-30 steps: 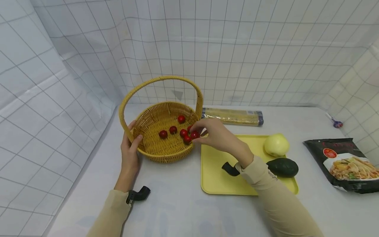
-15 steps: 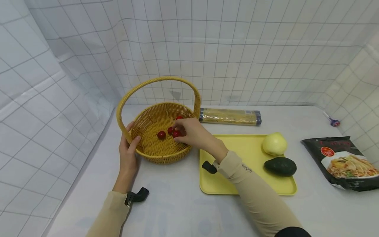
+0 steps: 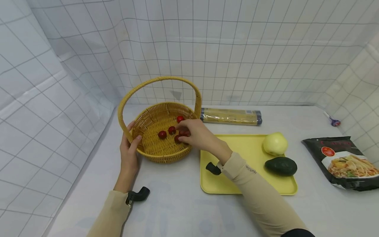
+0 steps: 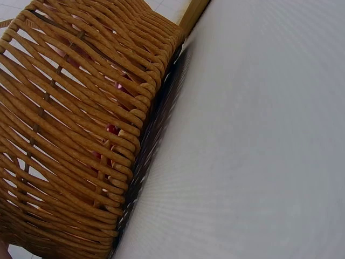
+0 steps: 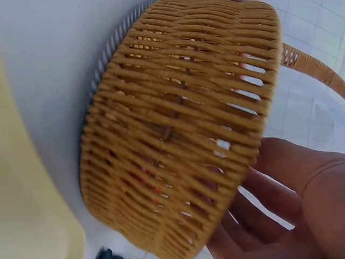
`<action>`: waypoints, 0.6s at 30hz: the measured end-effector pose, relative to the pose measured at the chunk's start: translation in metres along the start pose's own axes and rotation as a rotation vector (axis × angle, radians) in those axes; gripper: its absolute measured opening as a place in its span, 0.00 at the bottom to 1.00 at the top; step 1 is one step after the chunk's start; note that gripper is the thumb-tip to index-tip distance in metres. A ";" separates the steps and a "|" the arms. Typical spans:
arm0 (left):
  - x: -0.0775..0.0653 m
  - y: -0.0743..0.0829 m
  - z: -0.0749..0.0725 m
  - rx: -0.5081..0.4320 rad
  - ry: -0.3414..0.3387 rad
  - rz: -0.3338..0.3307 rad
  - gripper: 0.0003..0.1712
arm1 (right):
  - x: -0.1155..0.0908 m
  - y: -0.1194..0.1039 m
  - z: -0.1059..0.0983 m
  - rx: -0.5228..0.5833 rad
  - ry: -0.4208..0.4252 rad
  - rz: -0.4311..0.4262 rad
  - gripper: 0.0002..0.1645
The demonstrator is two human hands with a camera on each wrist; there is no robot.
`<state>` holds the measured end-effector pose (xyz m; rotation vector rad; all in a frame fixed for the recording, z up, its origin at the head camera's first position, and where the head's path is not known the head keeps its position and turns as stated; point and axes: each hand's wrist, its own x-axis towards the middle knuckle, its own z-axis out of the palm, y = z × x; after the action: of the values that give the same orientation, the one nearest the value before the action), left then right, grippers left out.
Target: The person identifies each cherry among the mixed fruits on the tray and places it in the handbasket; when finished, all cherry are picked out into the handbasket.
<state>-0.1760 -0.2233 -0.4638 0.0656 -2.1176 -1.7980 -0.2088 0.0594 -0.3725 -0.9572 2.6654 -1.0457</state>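
My left hand (image 3: 129, 149) grips the left rim of a yellow wicker basket (image 3: 161, 156), thumb over the edge. The basket has a tall arched handle and stands on the white table. Several small, glossy, round red fruits (image 3: 162, 134) lie inside it, mostly towards the right half. My right hand (image 3: 196, 133) reaches over the right rim, fingertips bent down and parted above the fruits. One fruit (image 3: 177, 139) lies by the thumb tip; others are partly hidden under the hand. In the right wrist view, the fingers (image 5: 269, 199) show behind the woven wall.
A yellow tray (image 3: 216, 184) right of the basket bears a pale green round fruit or vegetable (image 3: 275, 144) and an avocado (image 3: 280, 166). Behind it lies a long spaghetti pack (image 3: 231, 117). A black noodle bag (image 3: 340, 163) and a lollipop (image 3: 335, 122) are far right.
My right hand moved left over the basket while pinching a red fruit, then drew slightly back right with its fingers parted. The left hand has kept its hold on the rim.
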 end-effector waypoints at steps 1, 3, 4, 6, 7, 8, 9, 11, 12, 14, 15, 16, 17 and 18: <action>0.000 0.000 0.000 0.001 0.000 0.000 0.34 | -0.003 0.001 -0.002 0.009 0.003 -0.005 0.22; 0.000 0.001 0.000 0.002 -0.001 0.001 0.33 | -0.010 0.003 -0.006 0.027 0.011 -0.018 0.22; -0.001 0.001 0.000 0.002 -0.001 0.001 0.33 | -0.013 0.004 -0.008 0.029 0.014 -0.024 0.22; -0.001 0.001 0.000 -0.003 -0.001 0.002 0.33 | -0.021 0.006 -0.013 0.034 0.022 -0.041 0.22; -0.001 0.002 0.000 -0.005 -0.001 0.002 0.33 | -0.025 0.008 -0.015 0.035 0.028 -0.051 0.22; -0.001 0.002 0.000 -0.007 -0.001 0.003 0.33 | -0.029 0.009 -0.017 0.034 0.036 -0.060 0.22; -0.001 0.002 0.000 -0.010 -0.002 0.003 0.33 | -0.033 0.011 -0.019 0.029 0.048 -0.070 0.21; -0.001 0.002 0.000 -0.012 -0.003 0.004 0.33 | -0.041 0.013 -0.023 0.021 0.071 -0.089 0.22; 0.000 0.002 0.001 -0.012 -0.004 0.005 0.34 | -0.045 0.015 -0.025 0.022 0.082 -0.097 0.22; 0.000 0.002 0.001 -0.005 -0.003 0.005 0.34 | -0.052 0.017 -0.029 0.032 0.099 -0.101 0.21; 0.000 0.001 0.000 0.000 -0.003 0.004 0.34 | -0.056 0.019 -0.031 0.037 0.106 -0.100 0.21; 0.000 0.001 0.000 0.005 -0.004 0.003 0.34 | -0.059 0.020 -0.033 0.046 0.108 -0.094 0.21; 0.000 0.001 0.000 0.007 -0.004 0.003 0.34 | -0.063 0.022 -0.035 0.053 0.111 -0.086 0.20; 0.000 0.001 0.000 0.009 -0.005 0.003 0.34 | -0.066 0.023 -0.036 0.060 0.113 -0.078 0.20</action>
<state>-0.1756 -0.2228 -0.4630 0.0607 -2.1276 -1.7894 -0.1800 0.1328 -0.3674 -1.0274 2.6881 -1.2237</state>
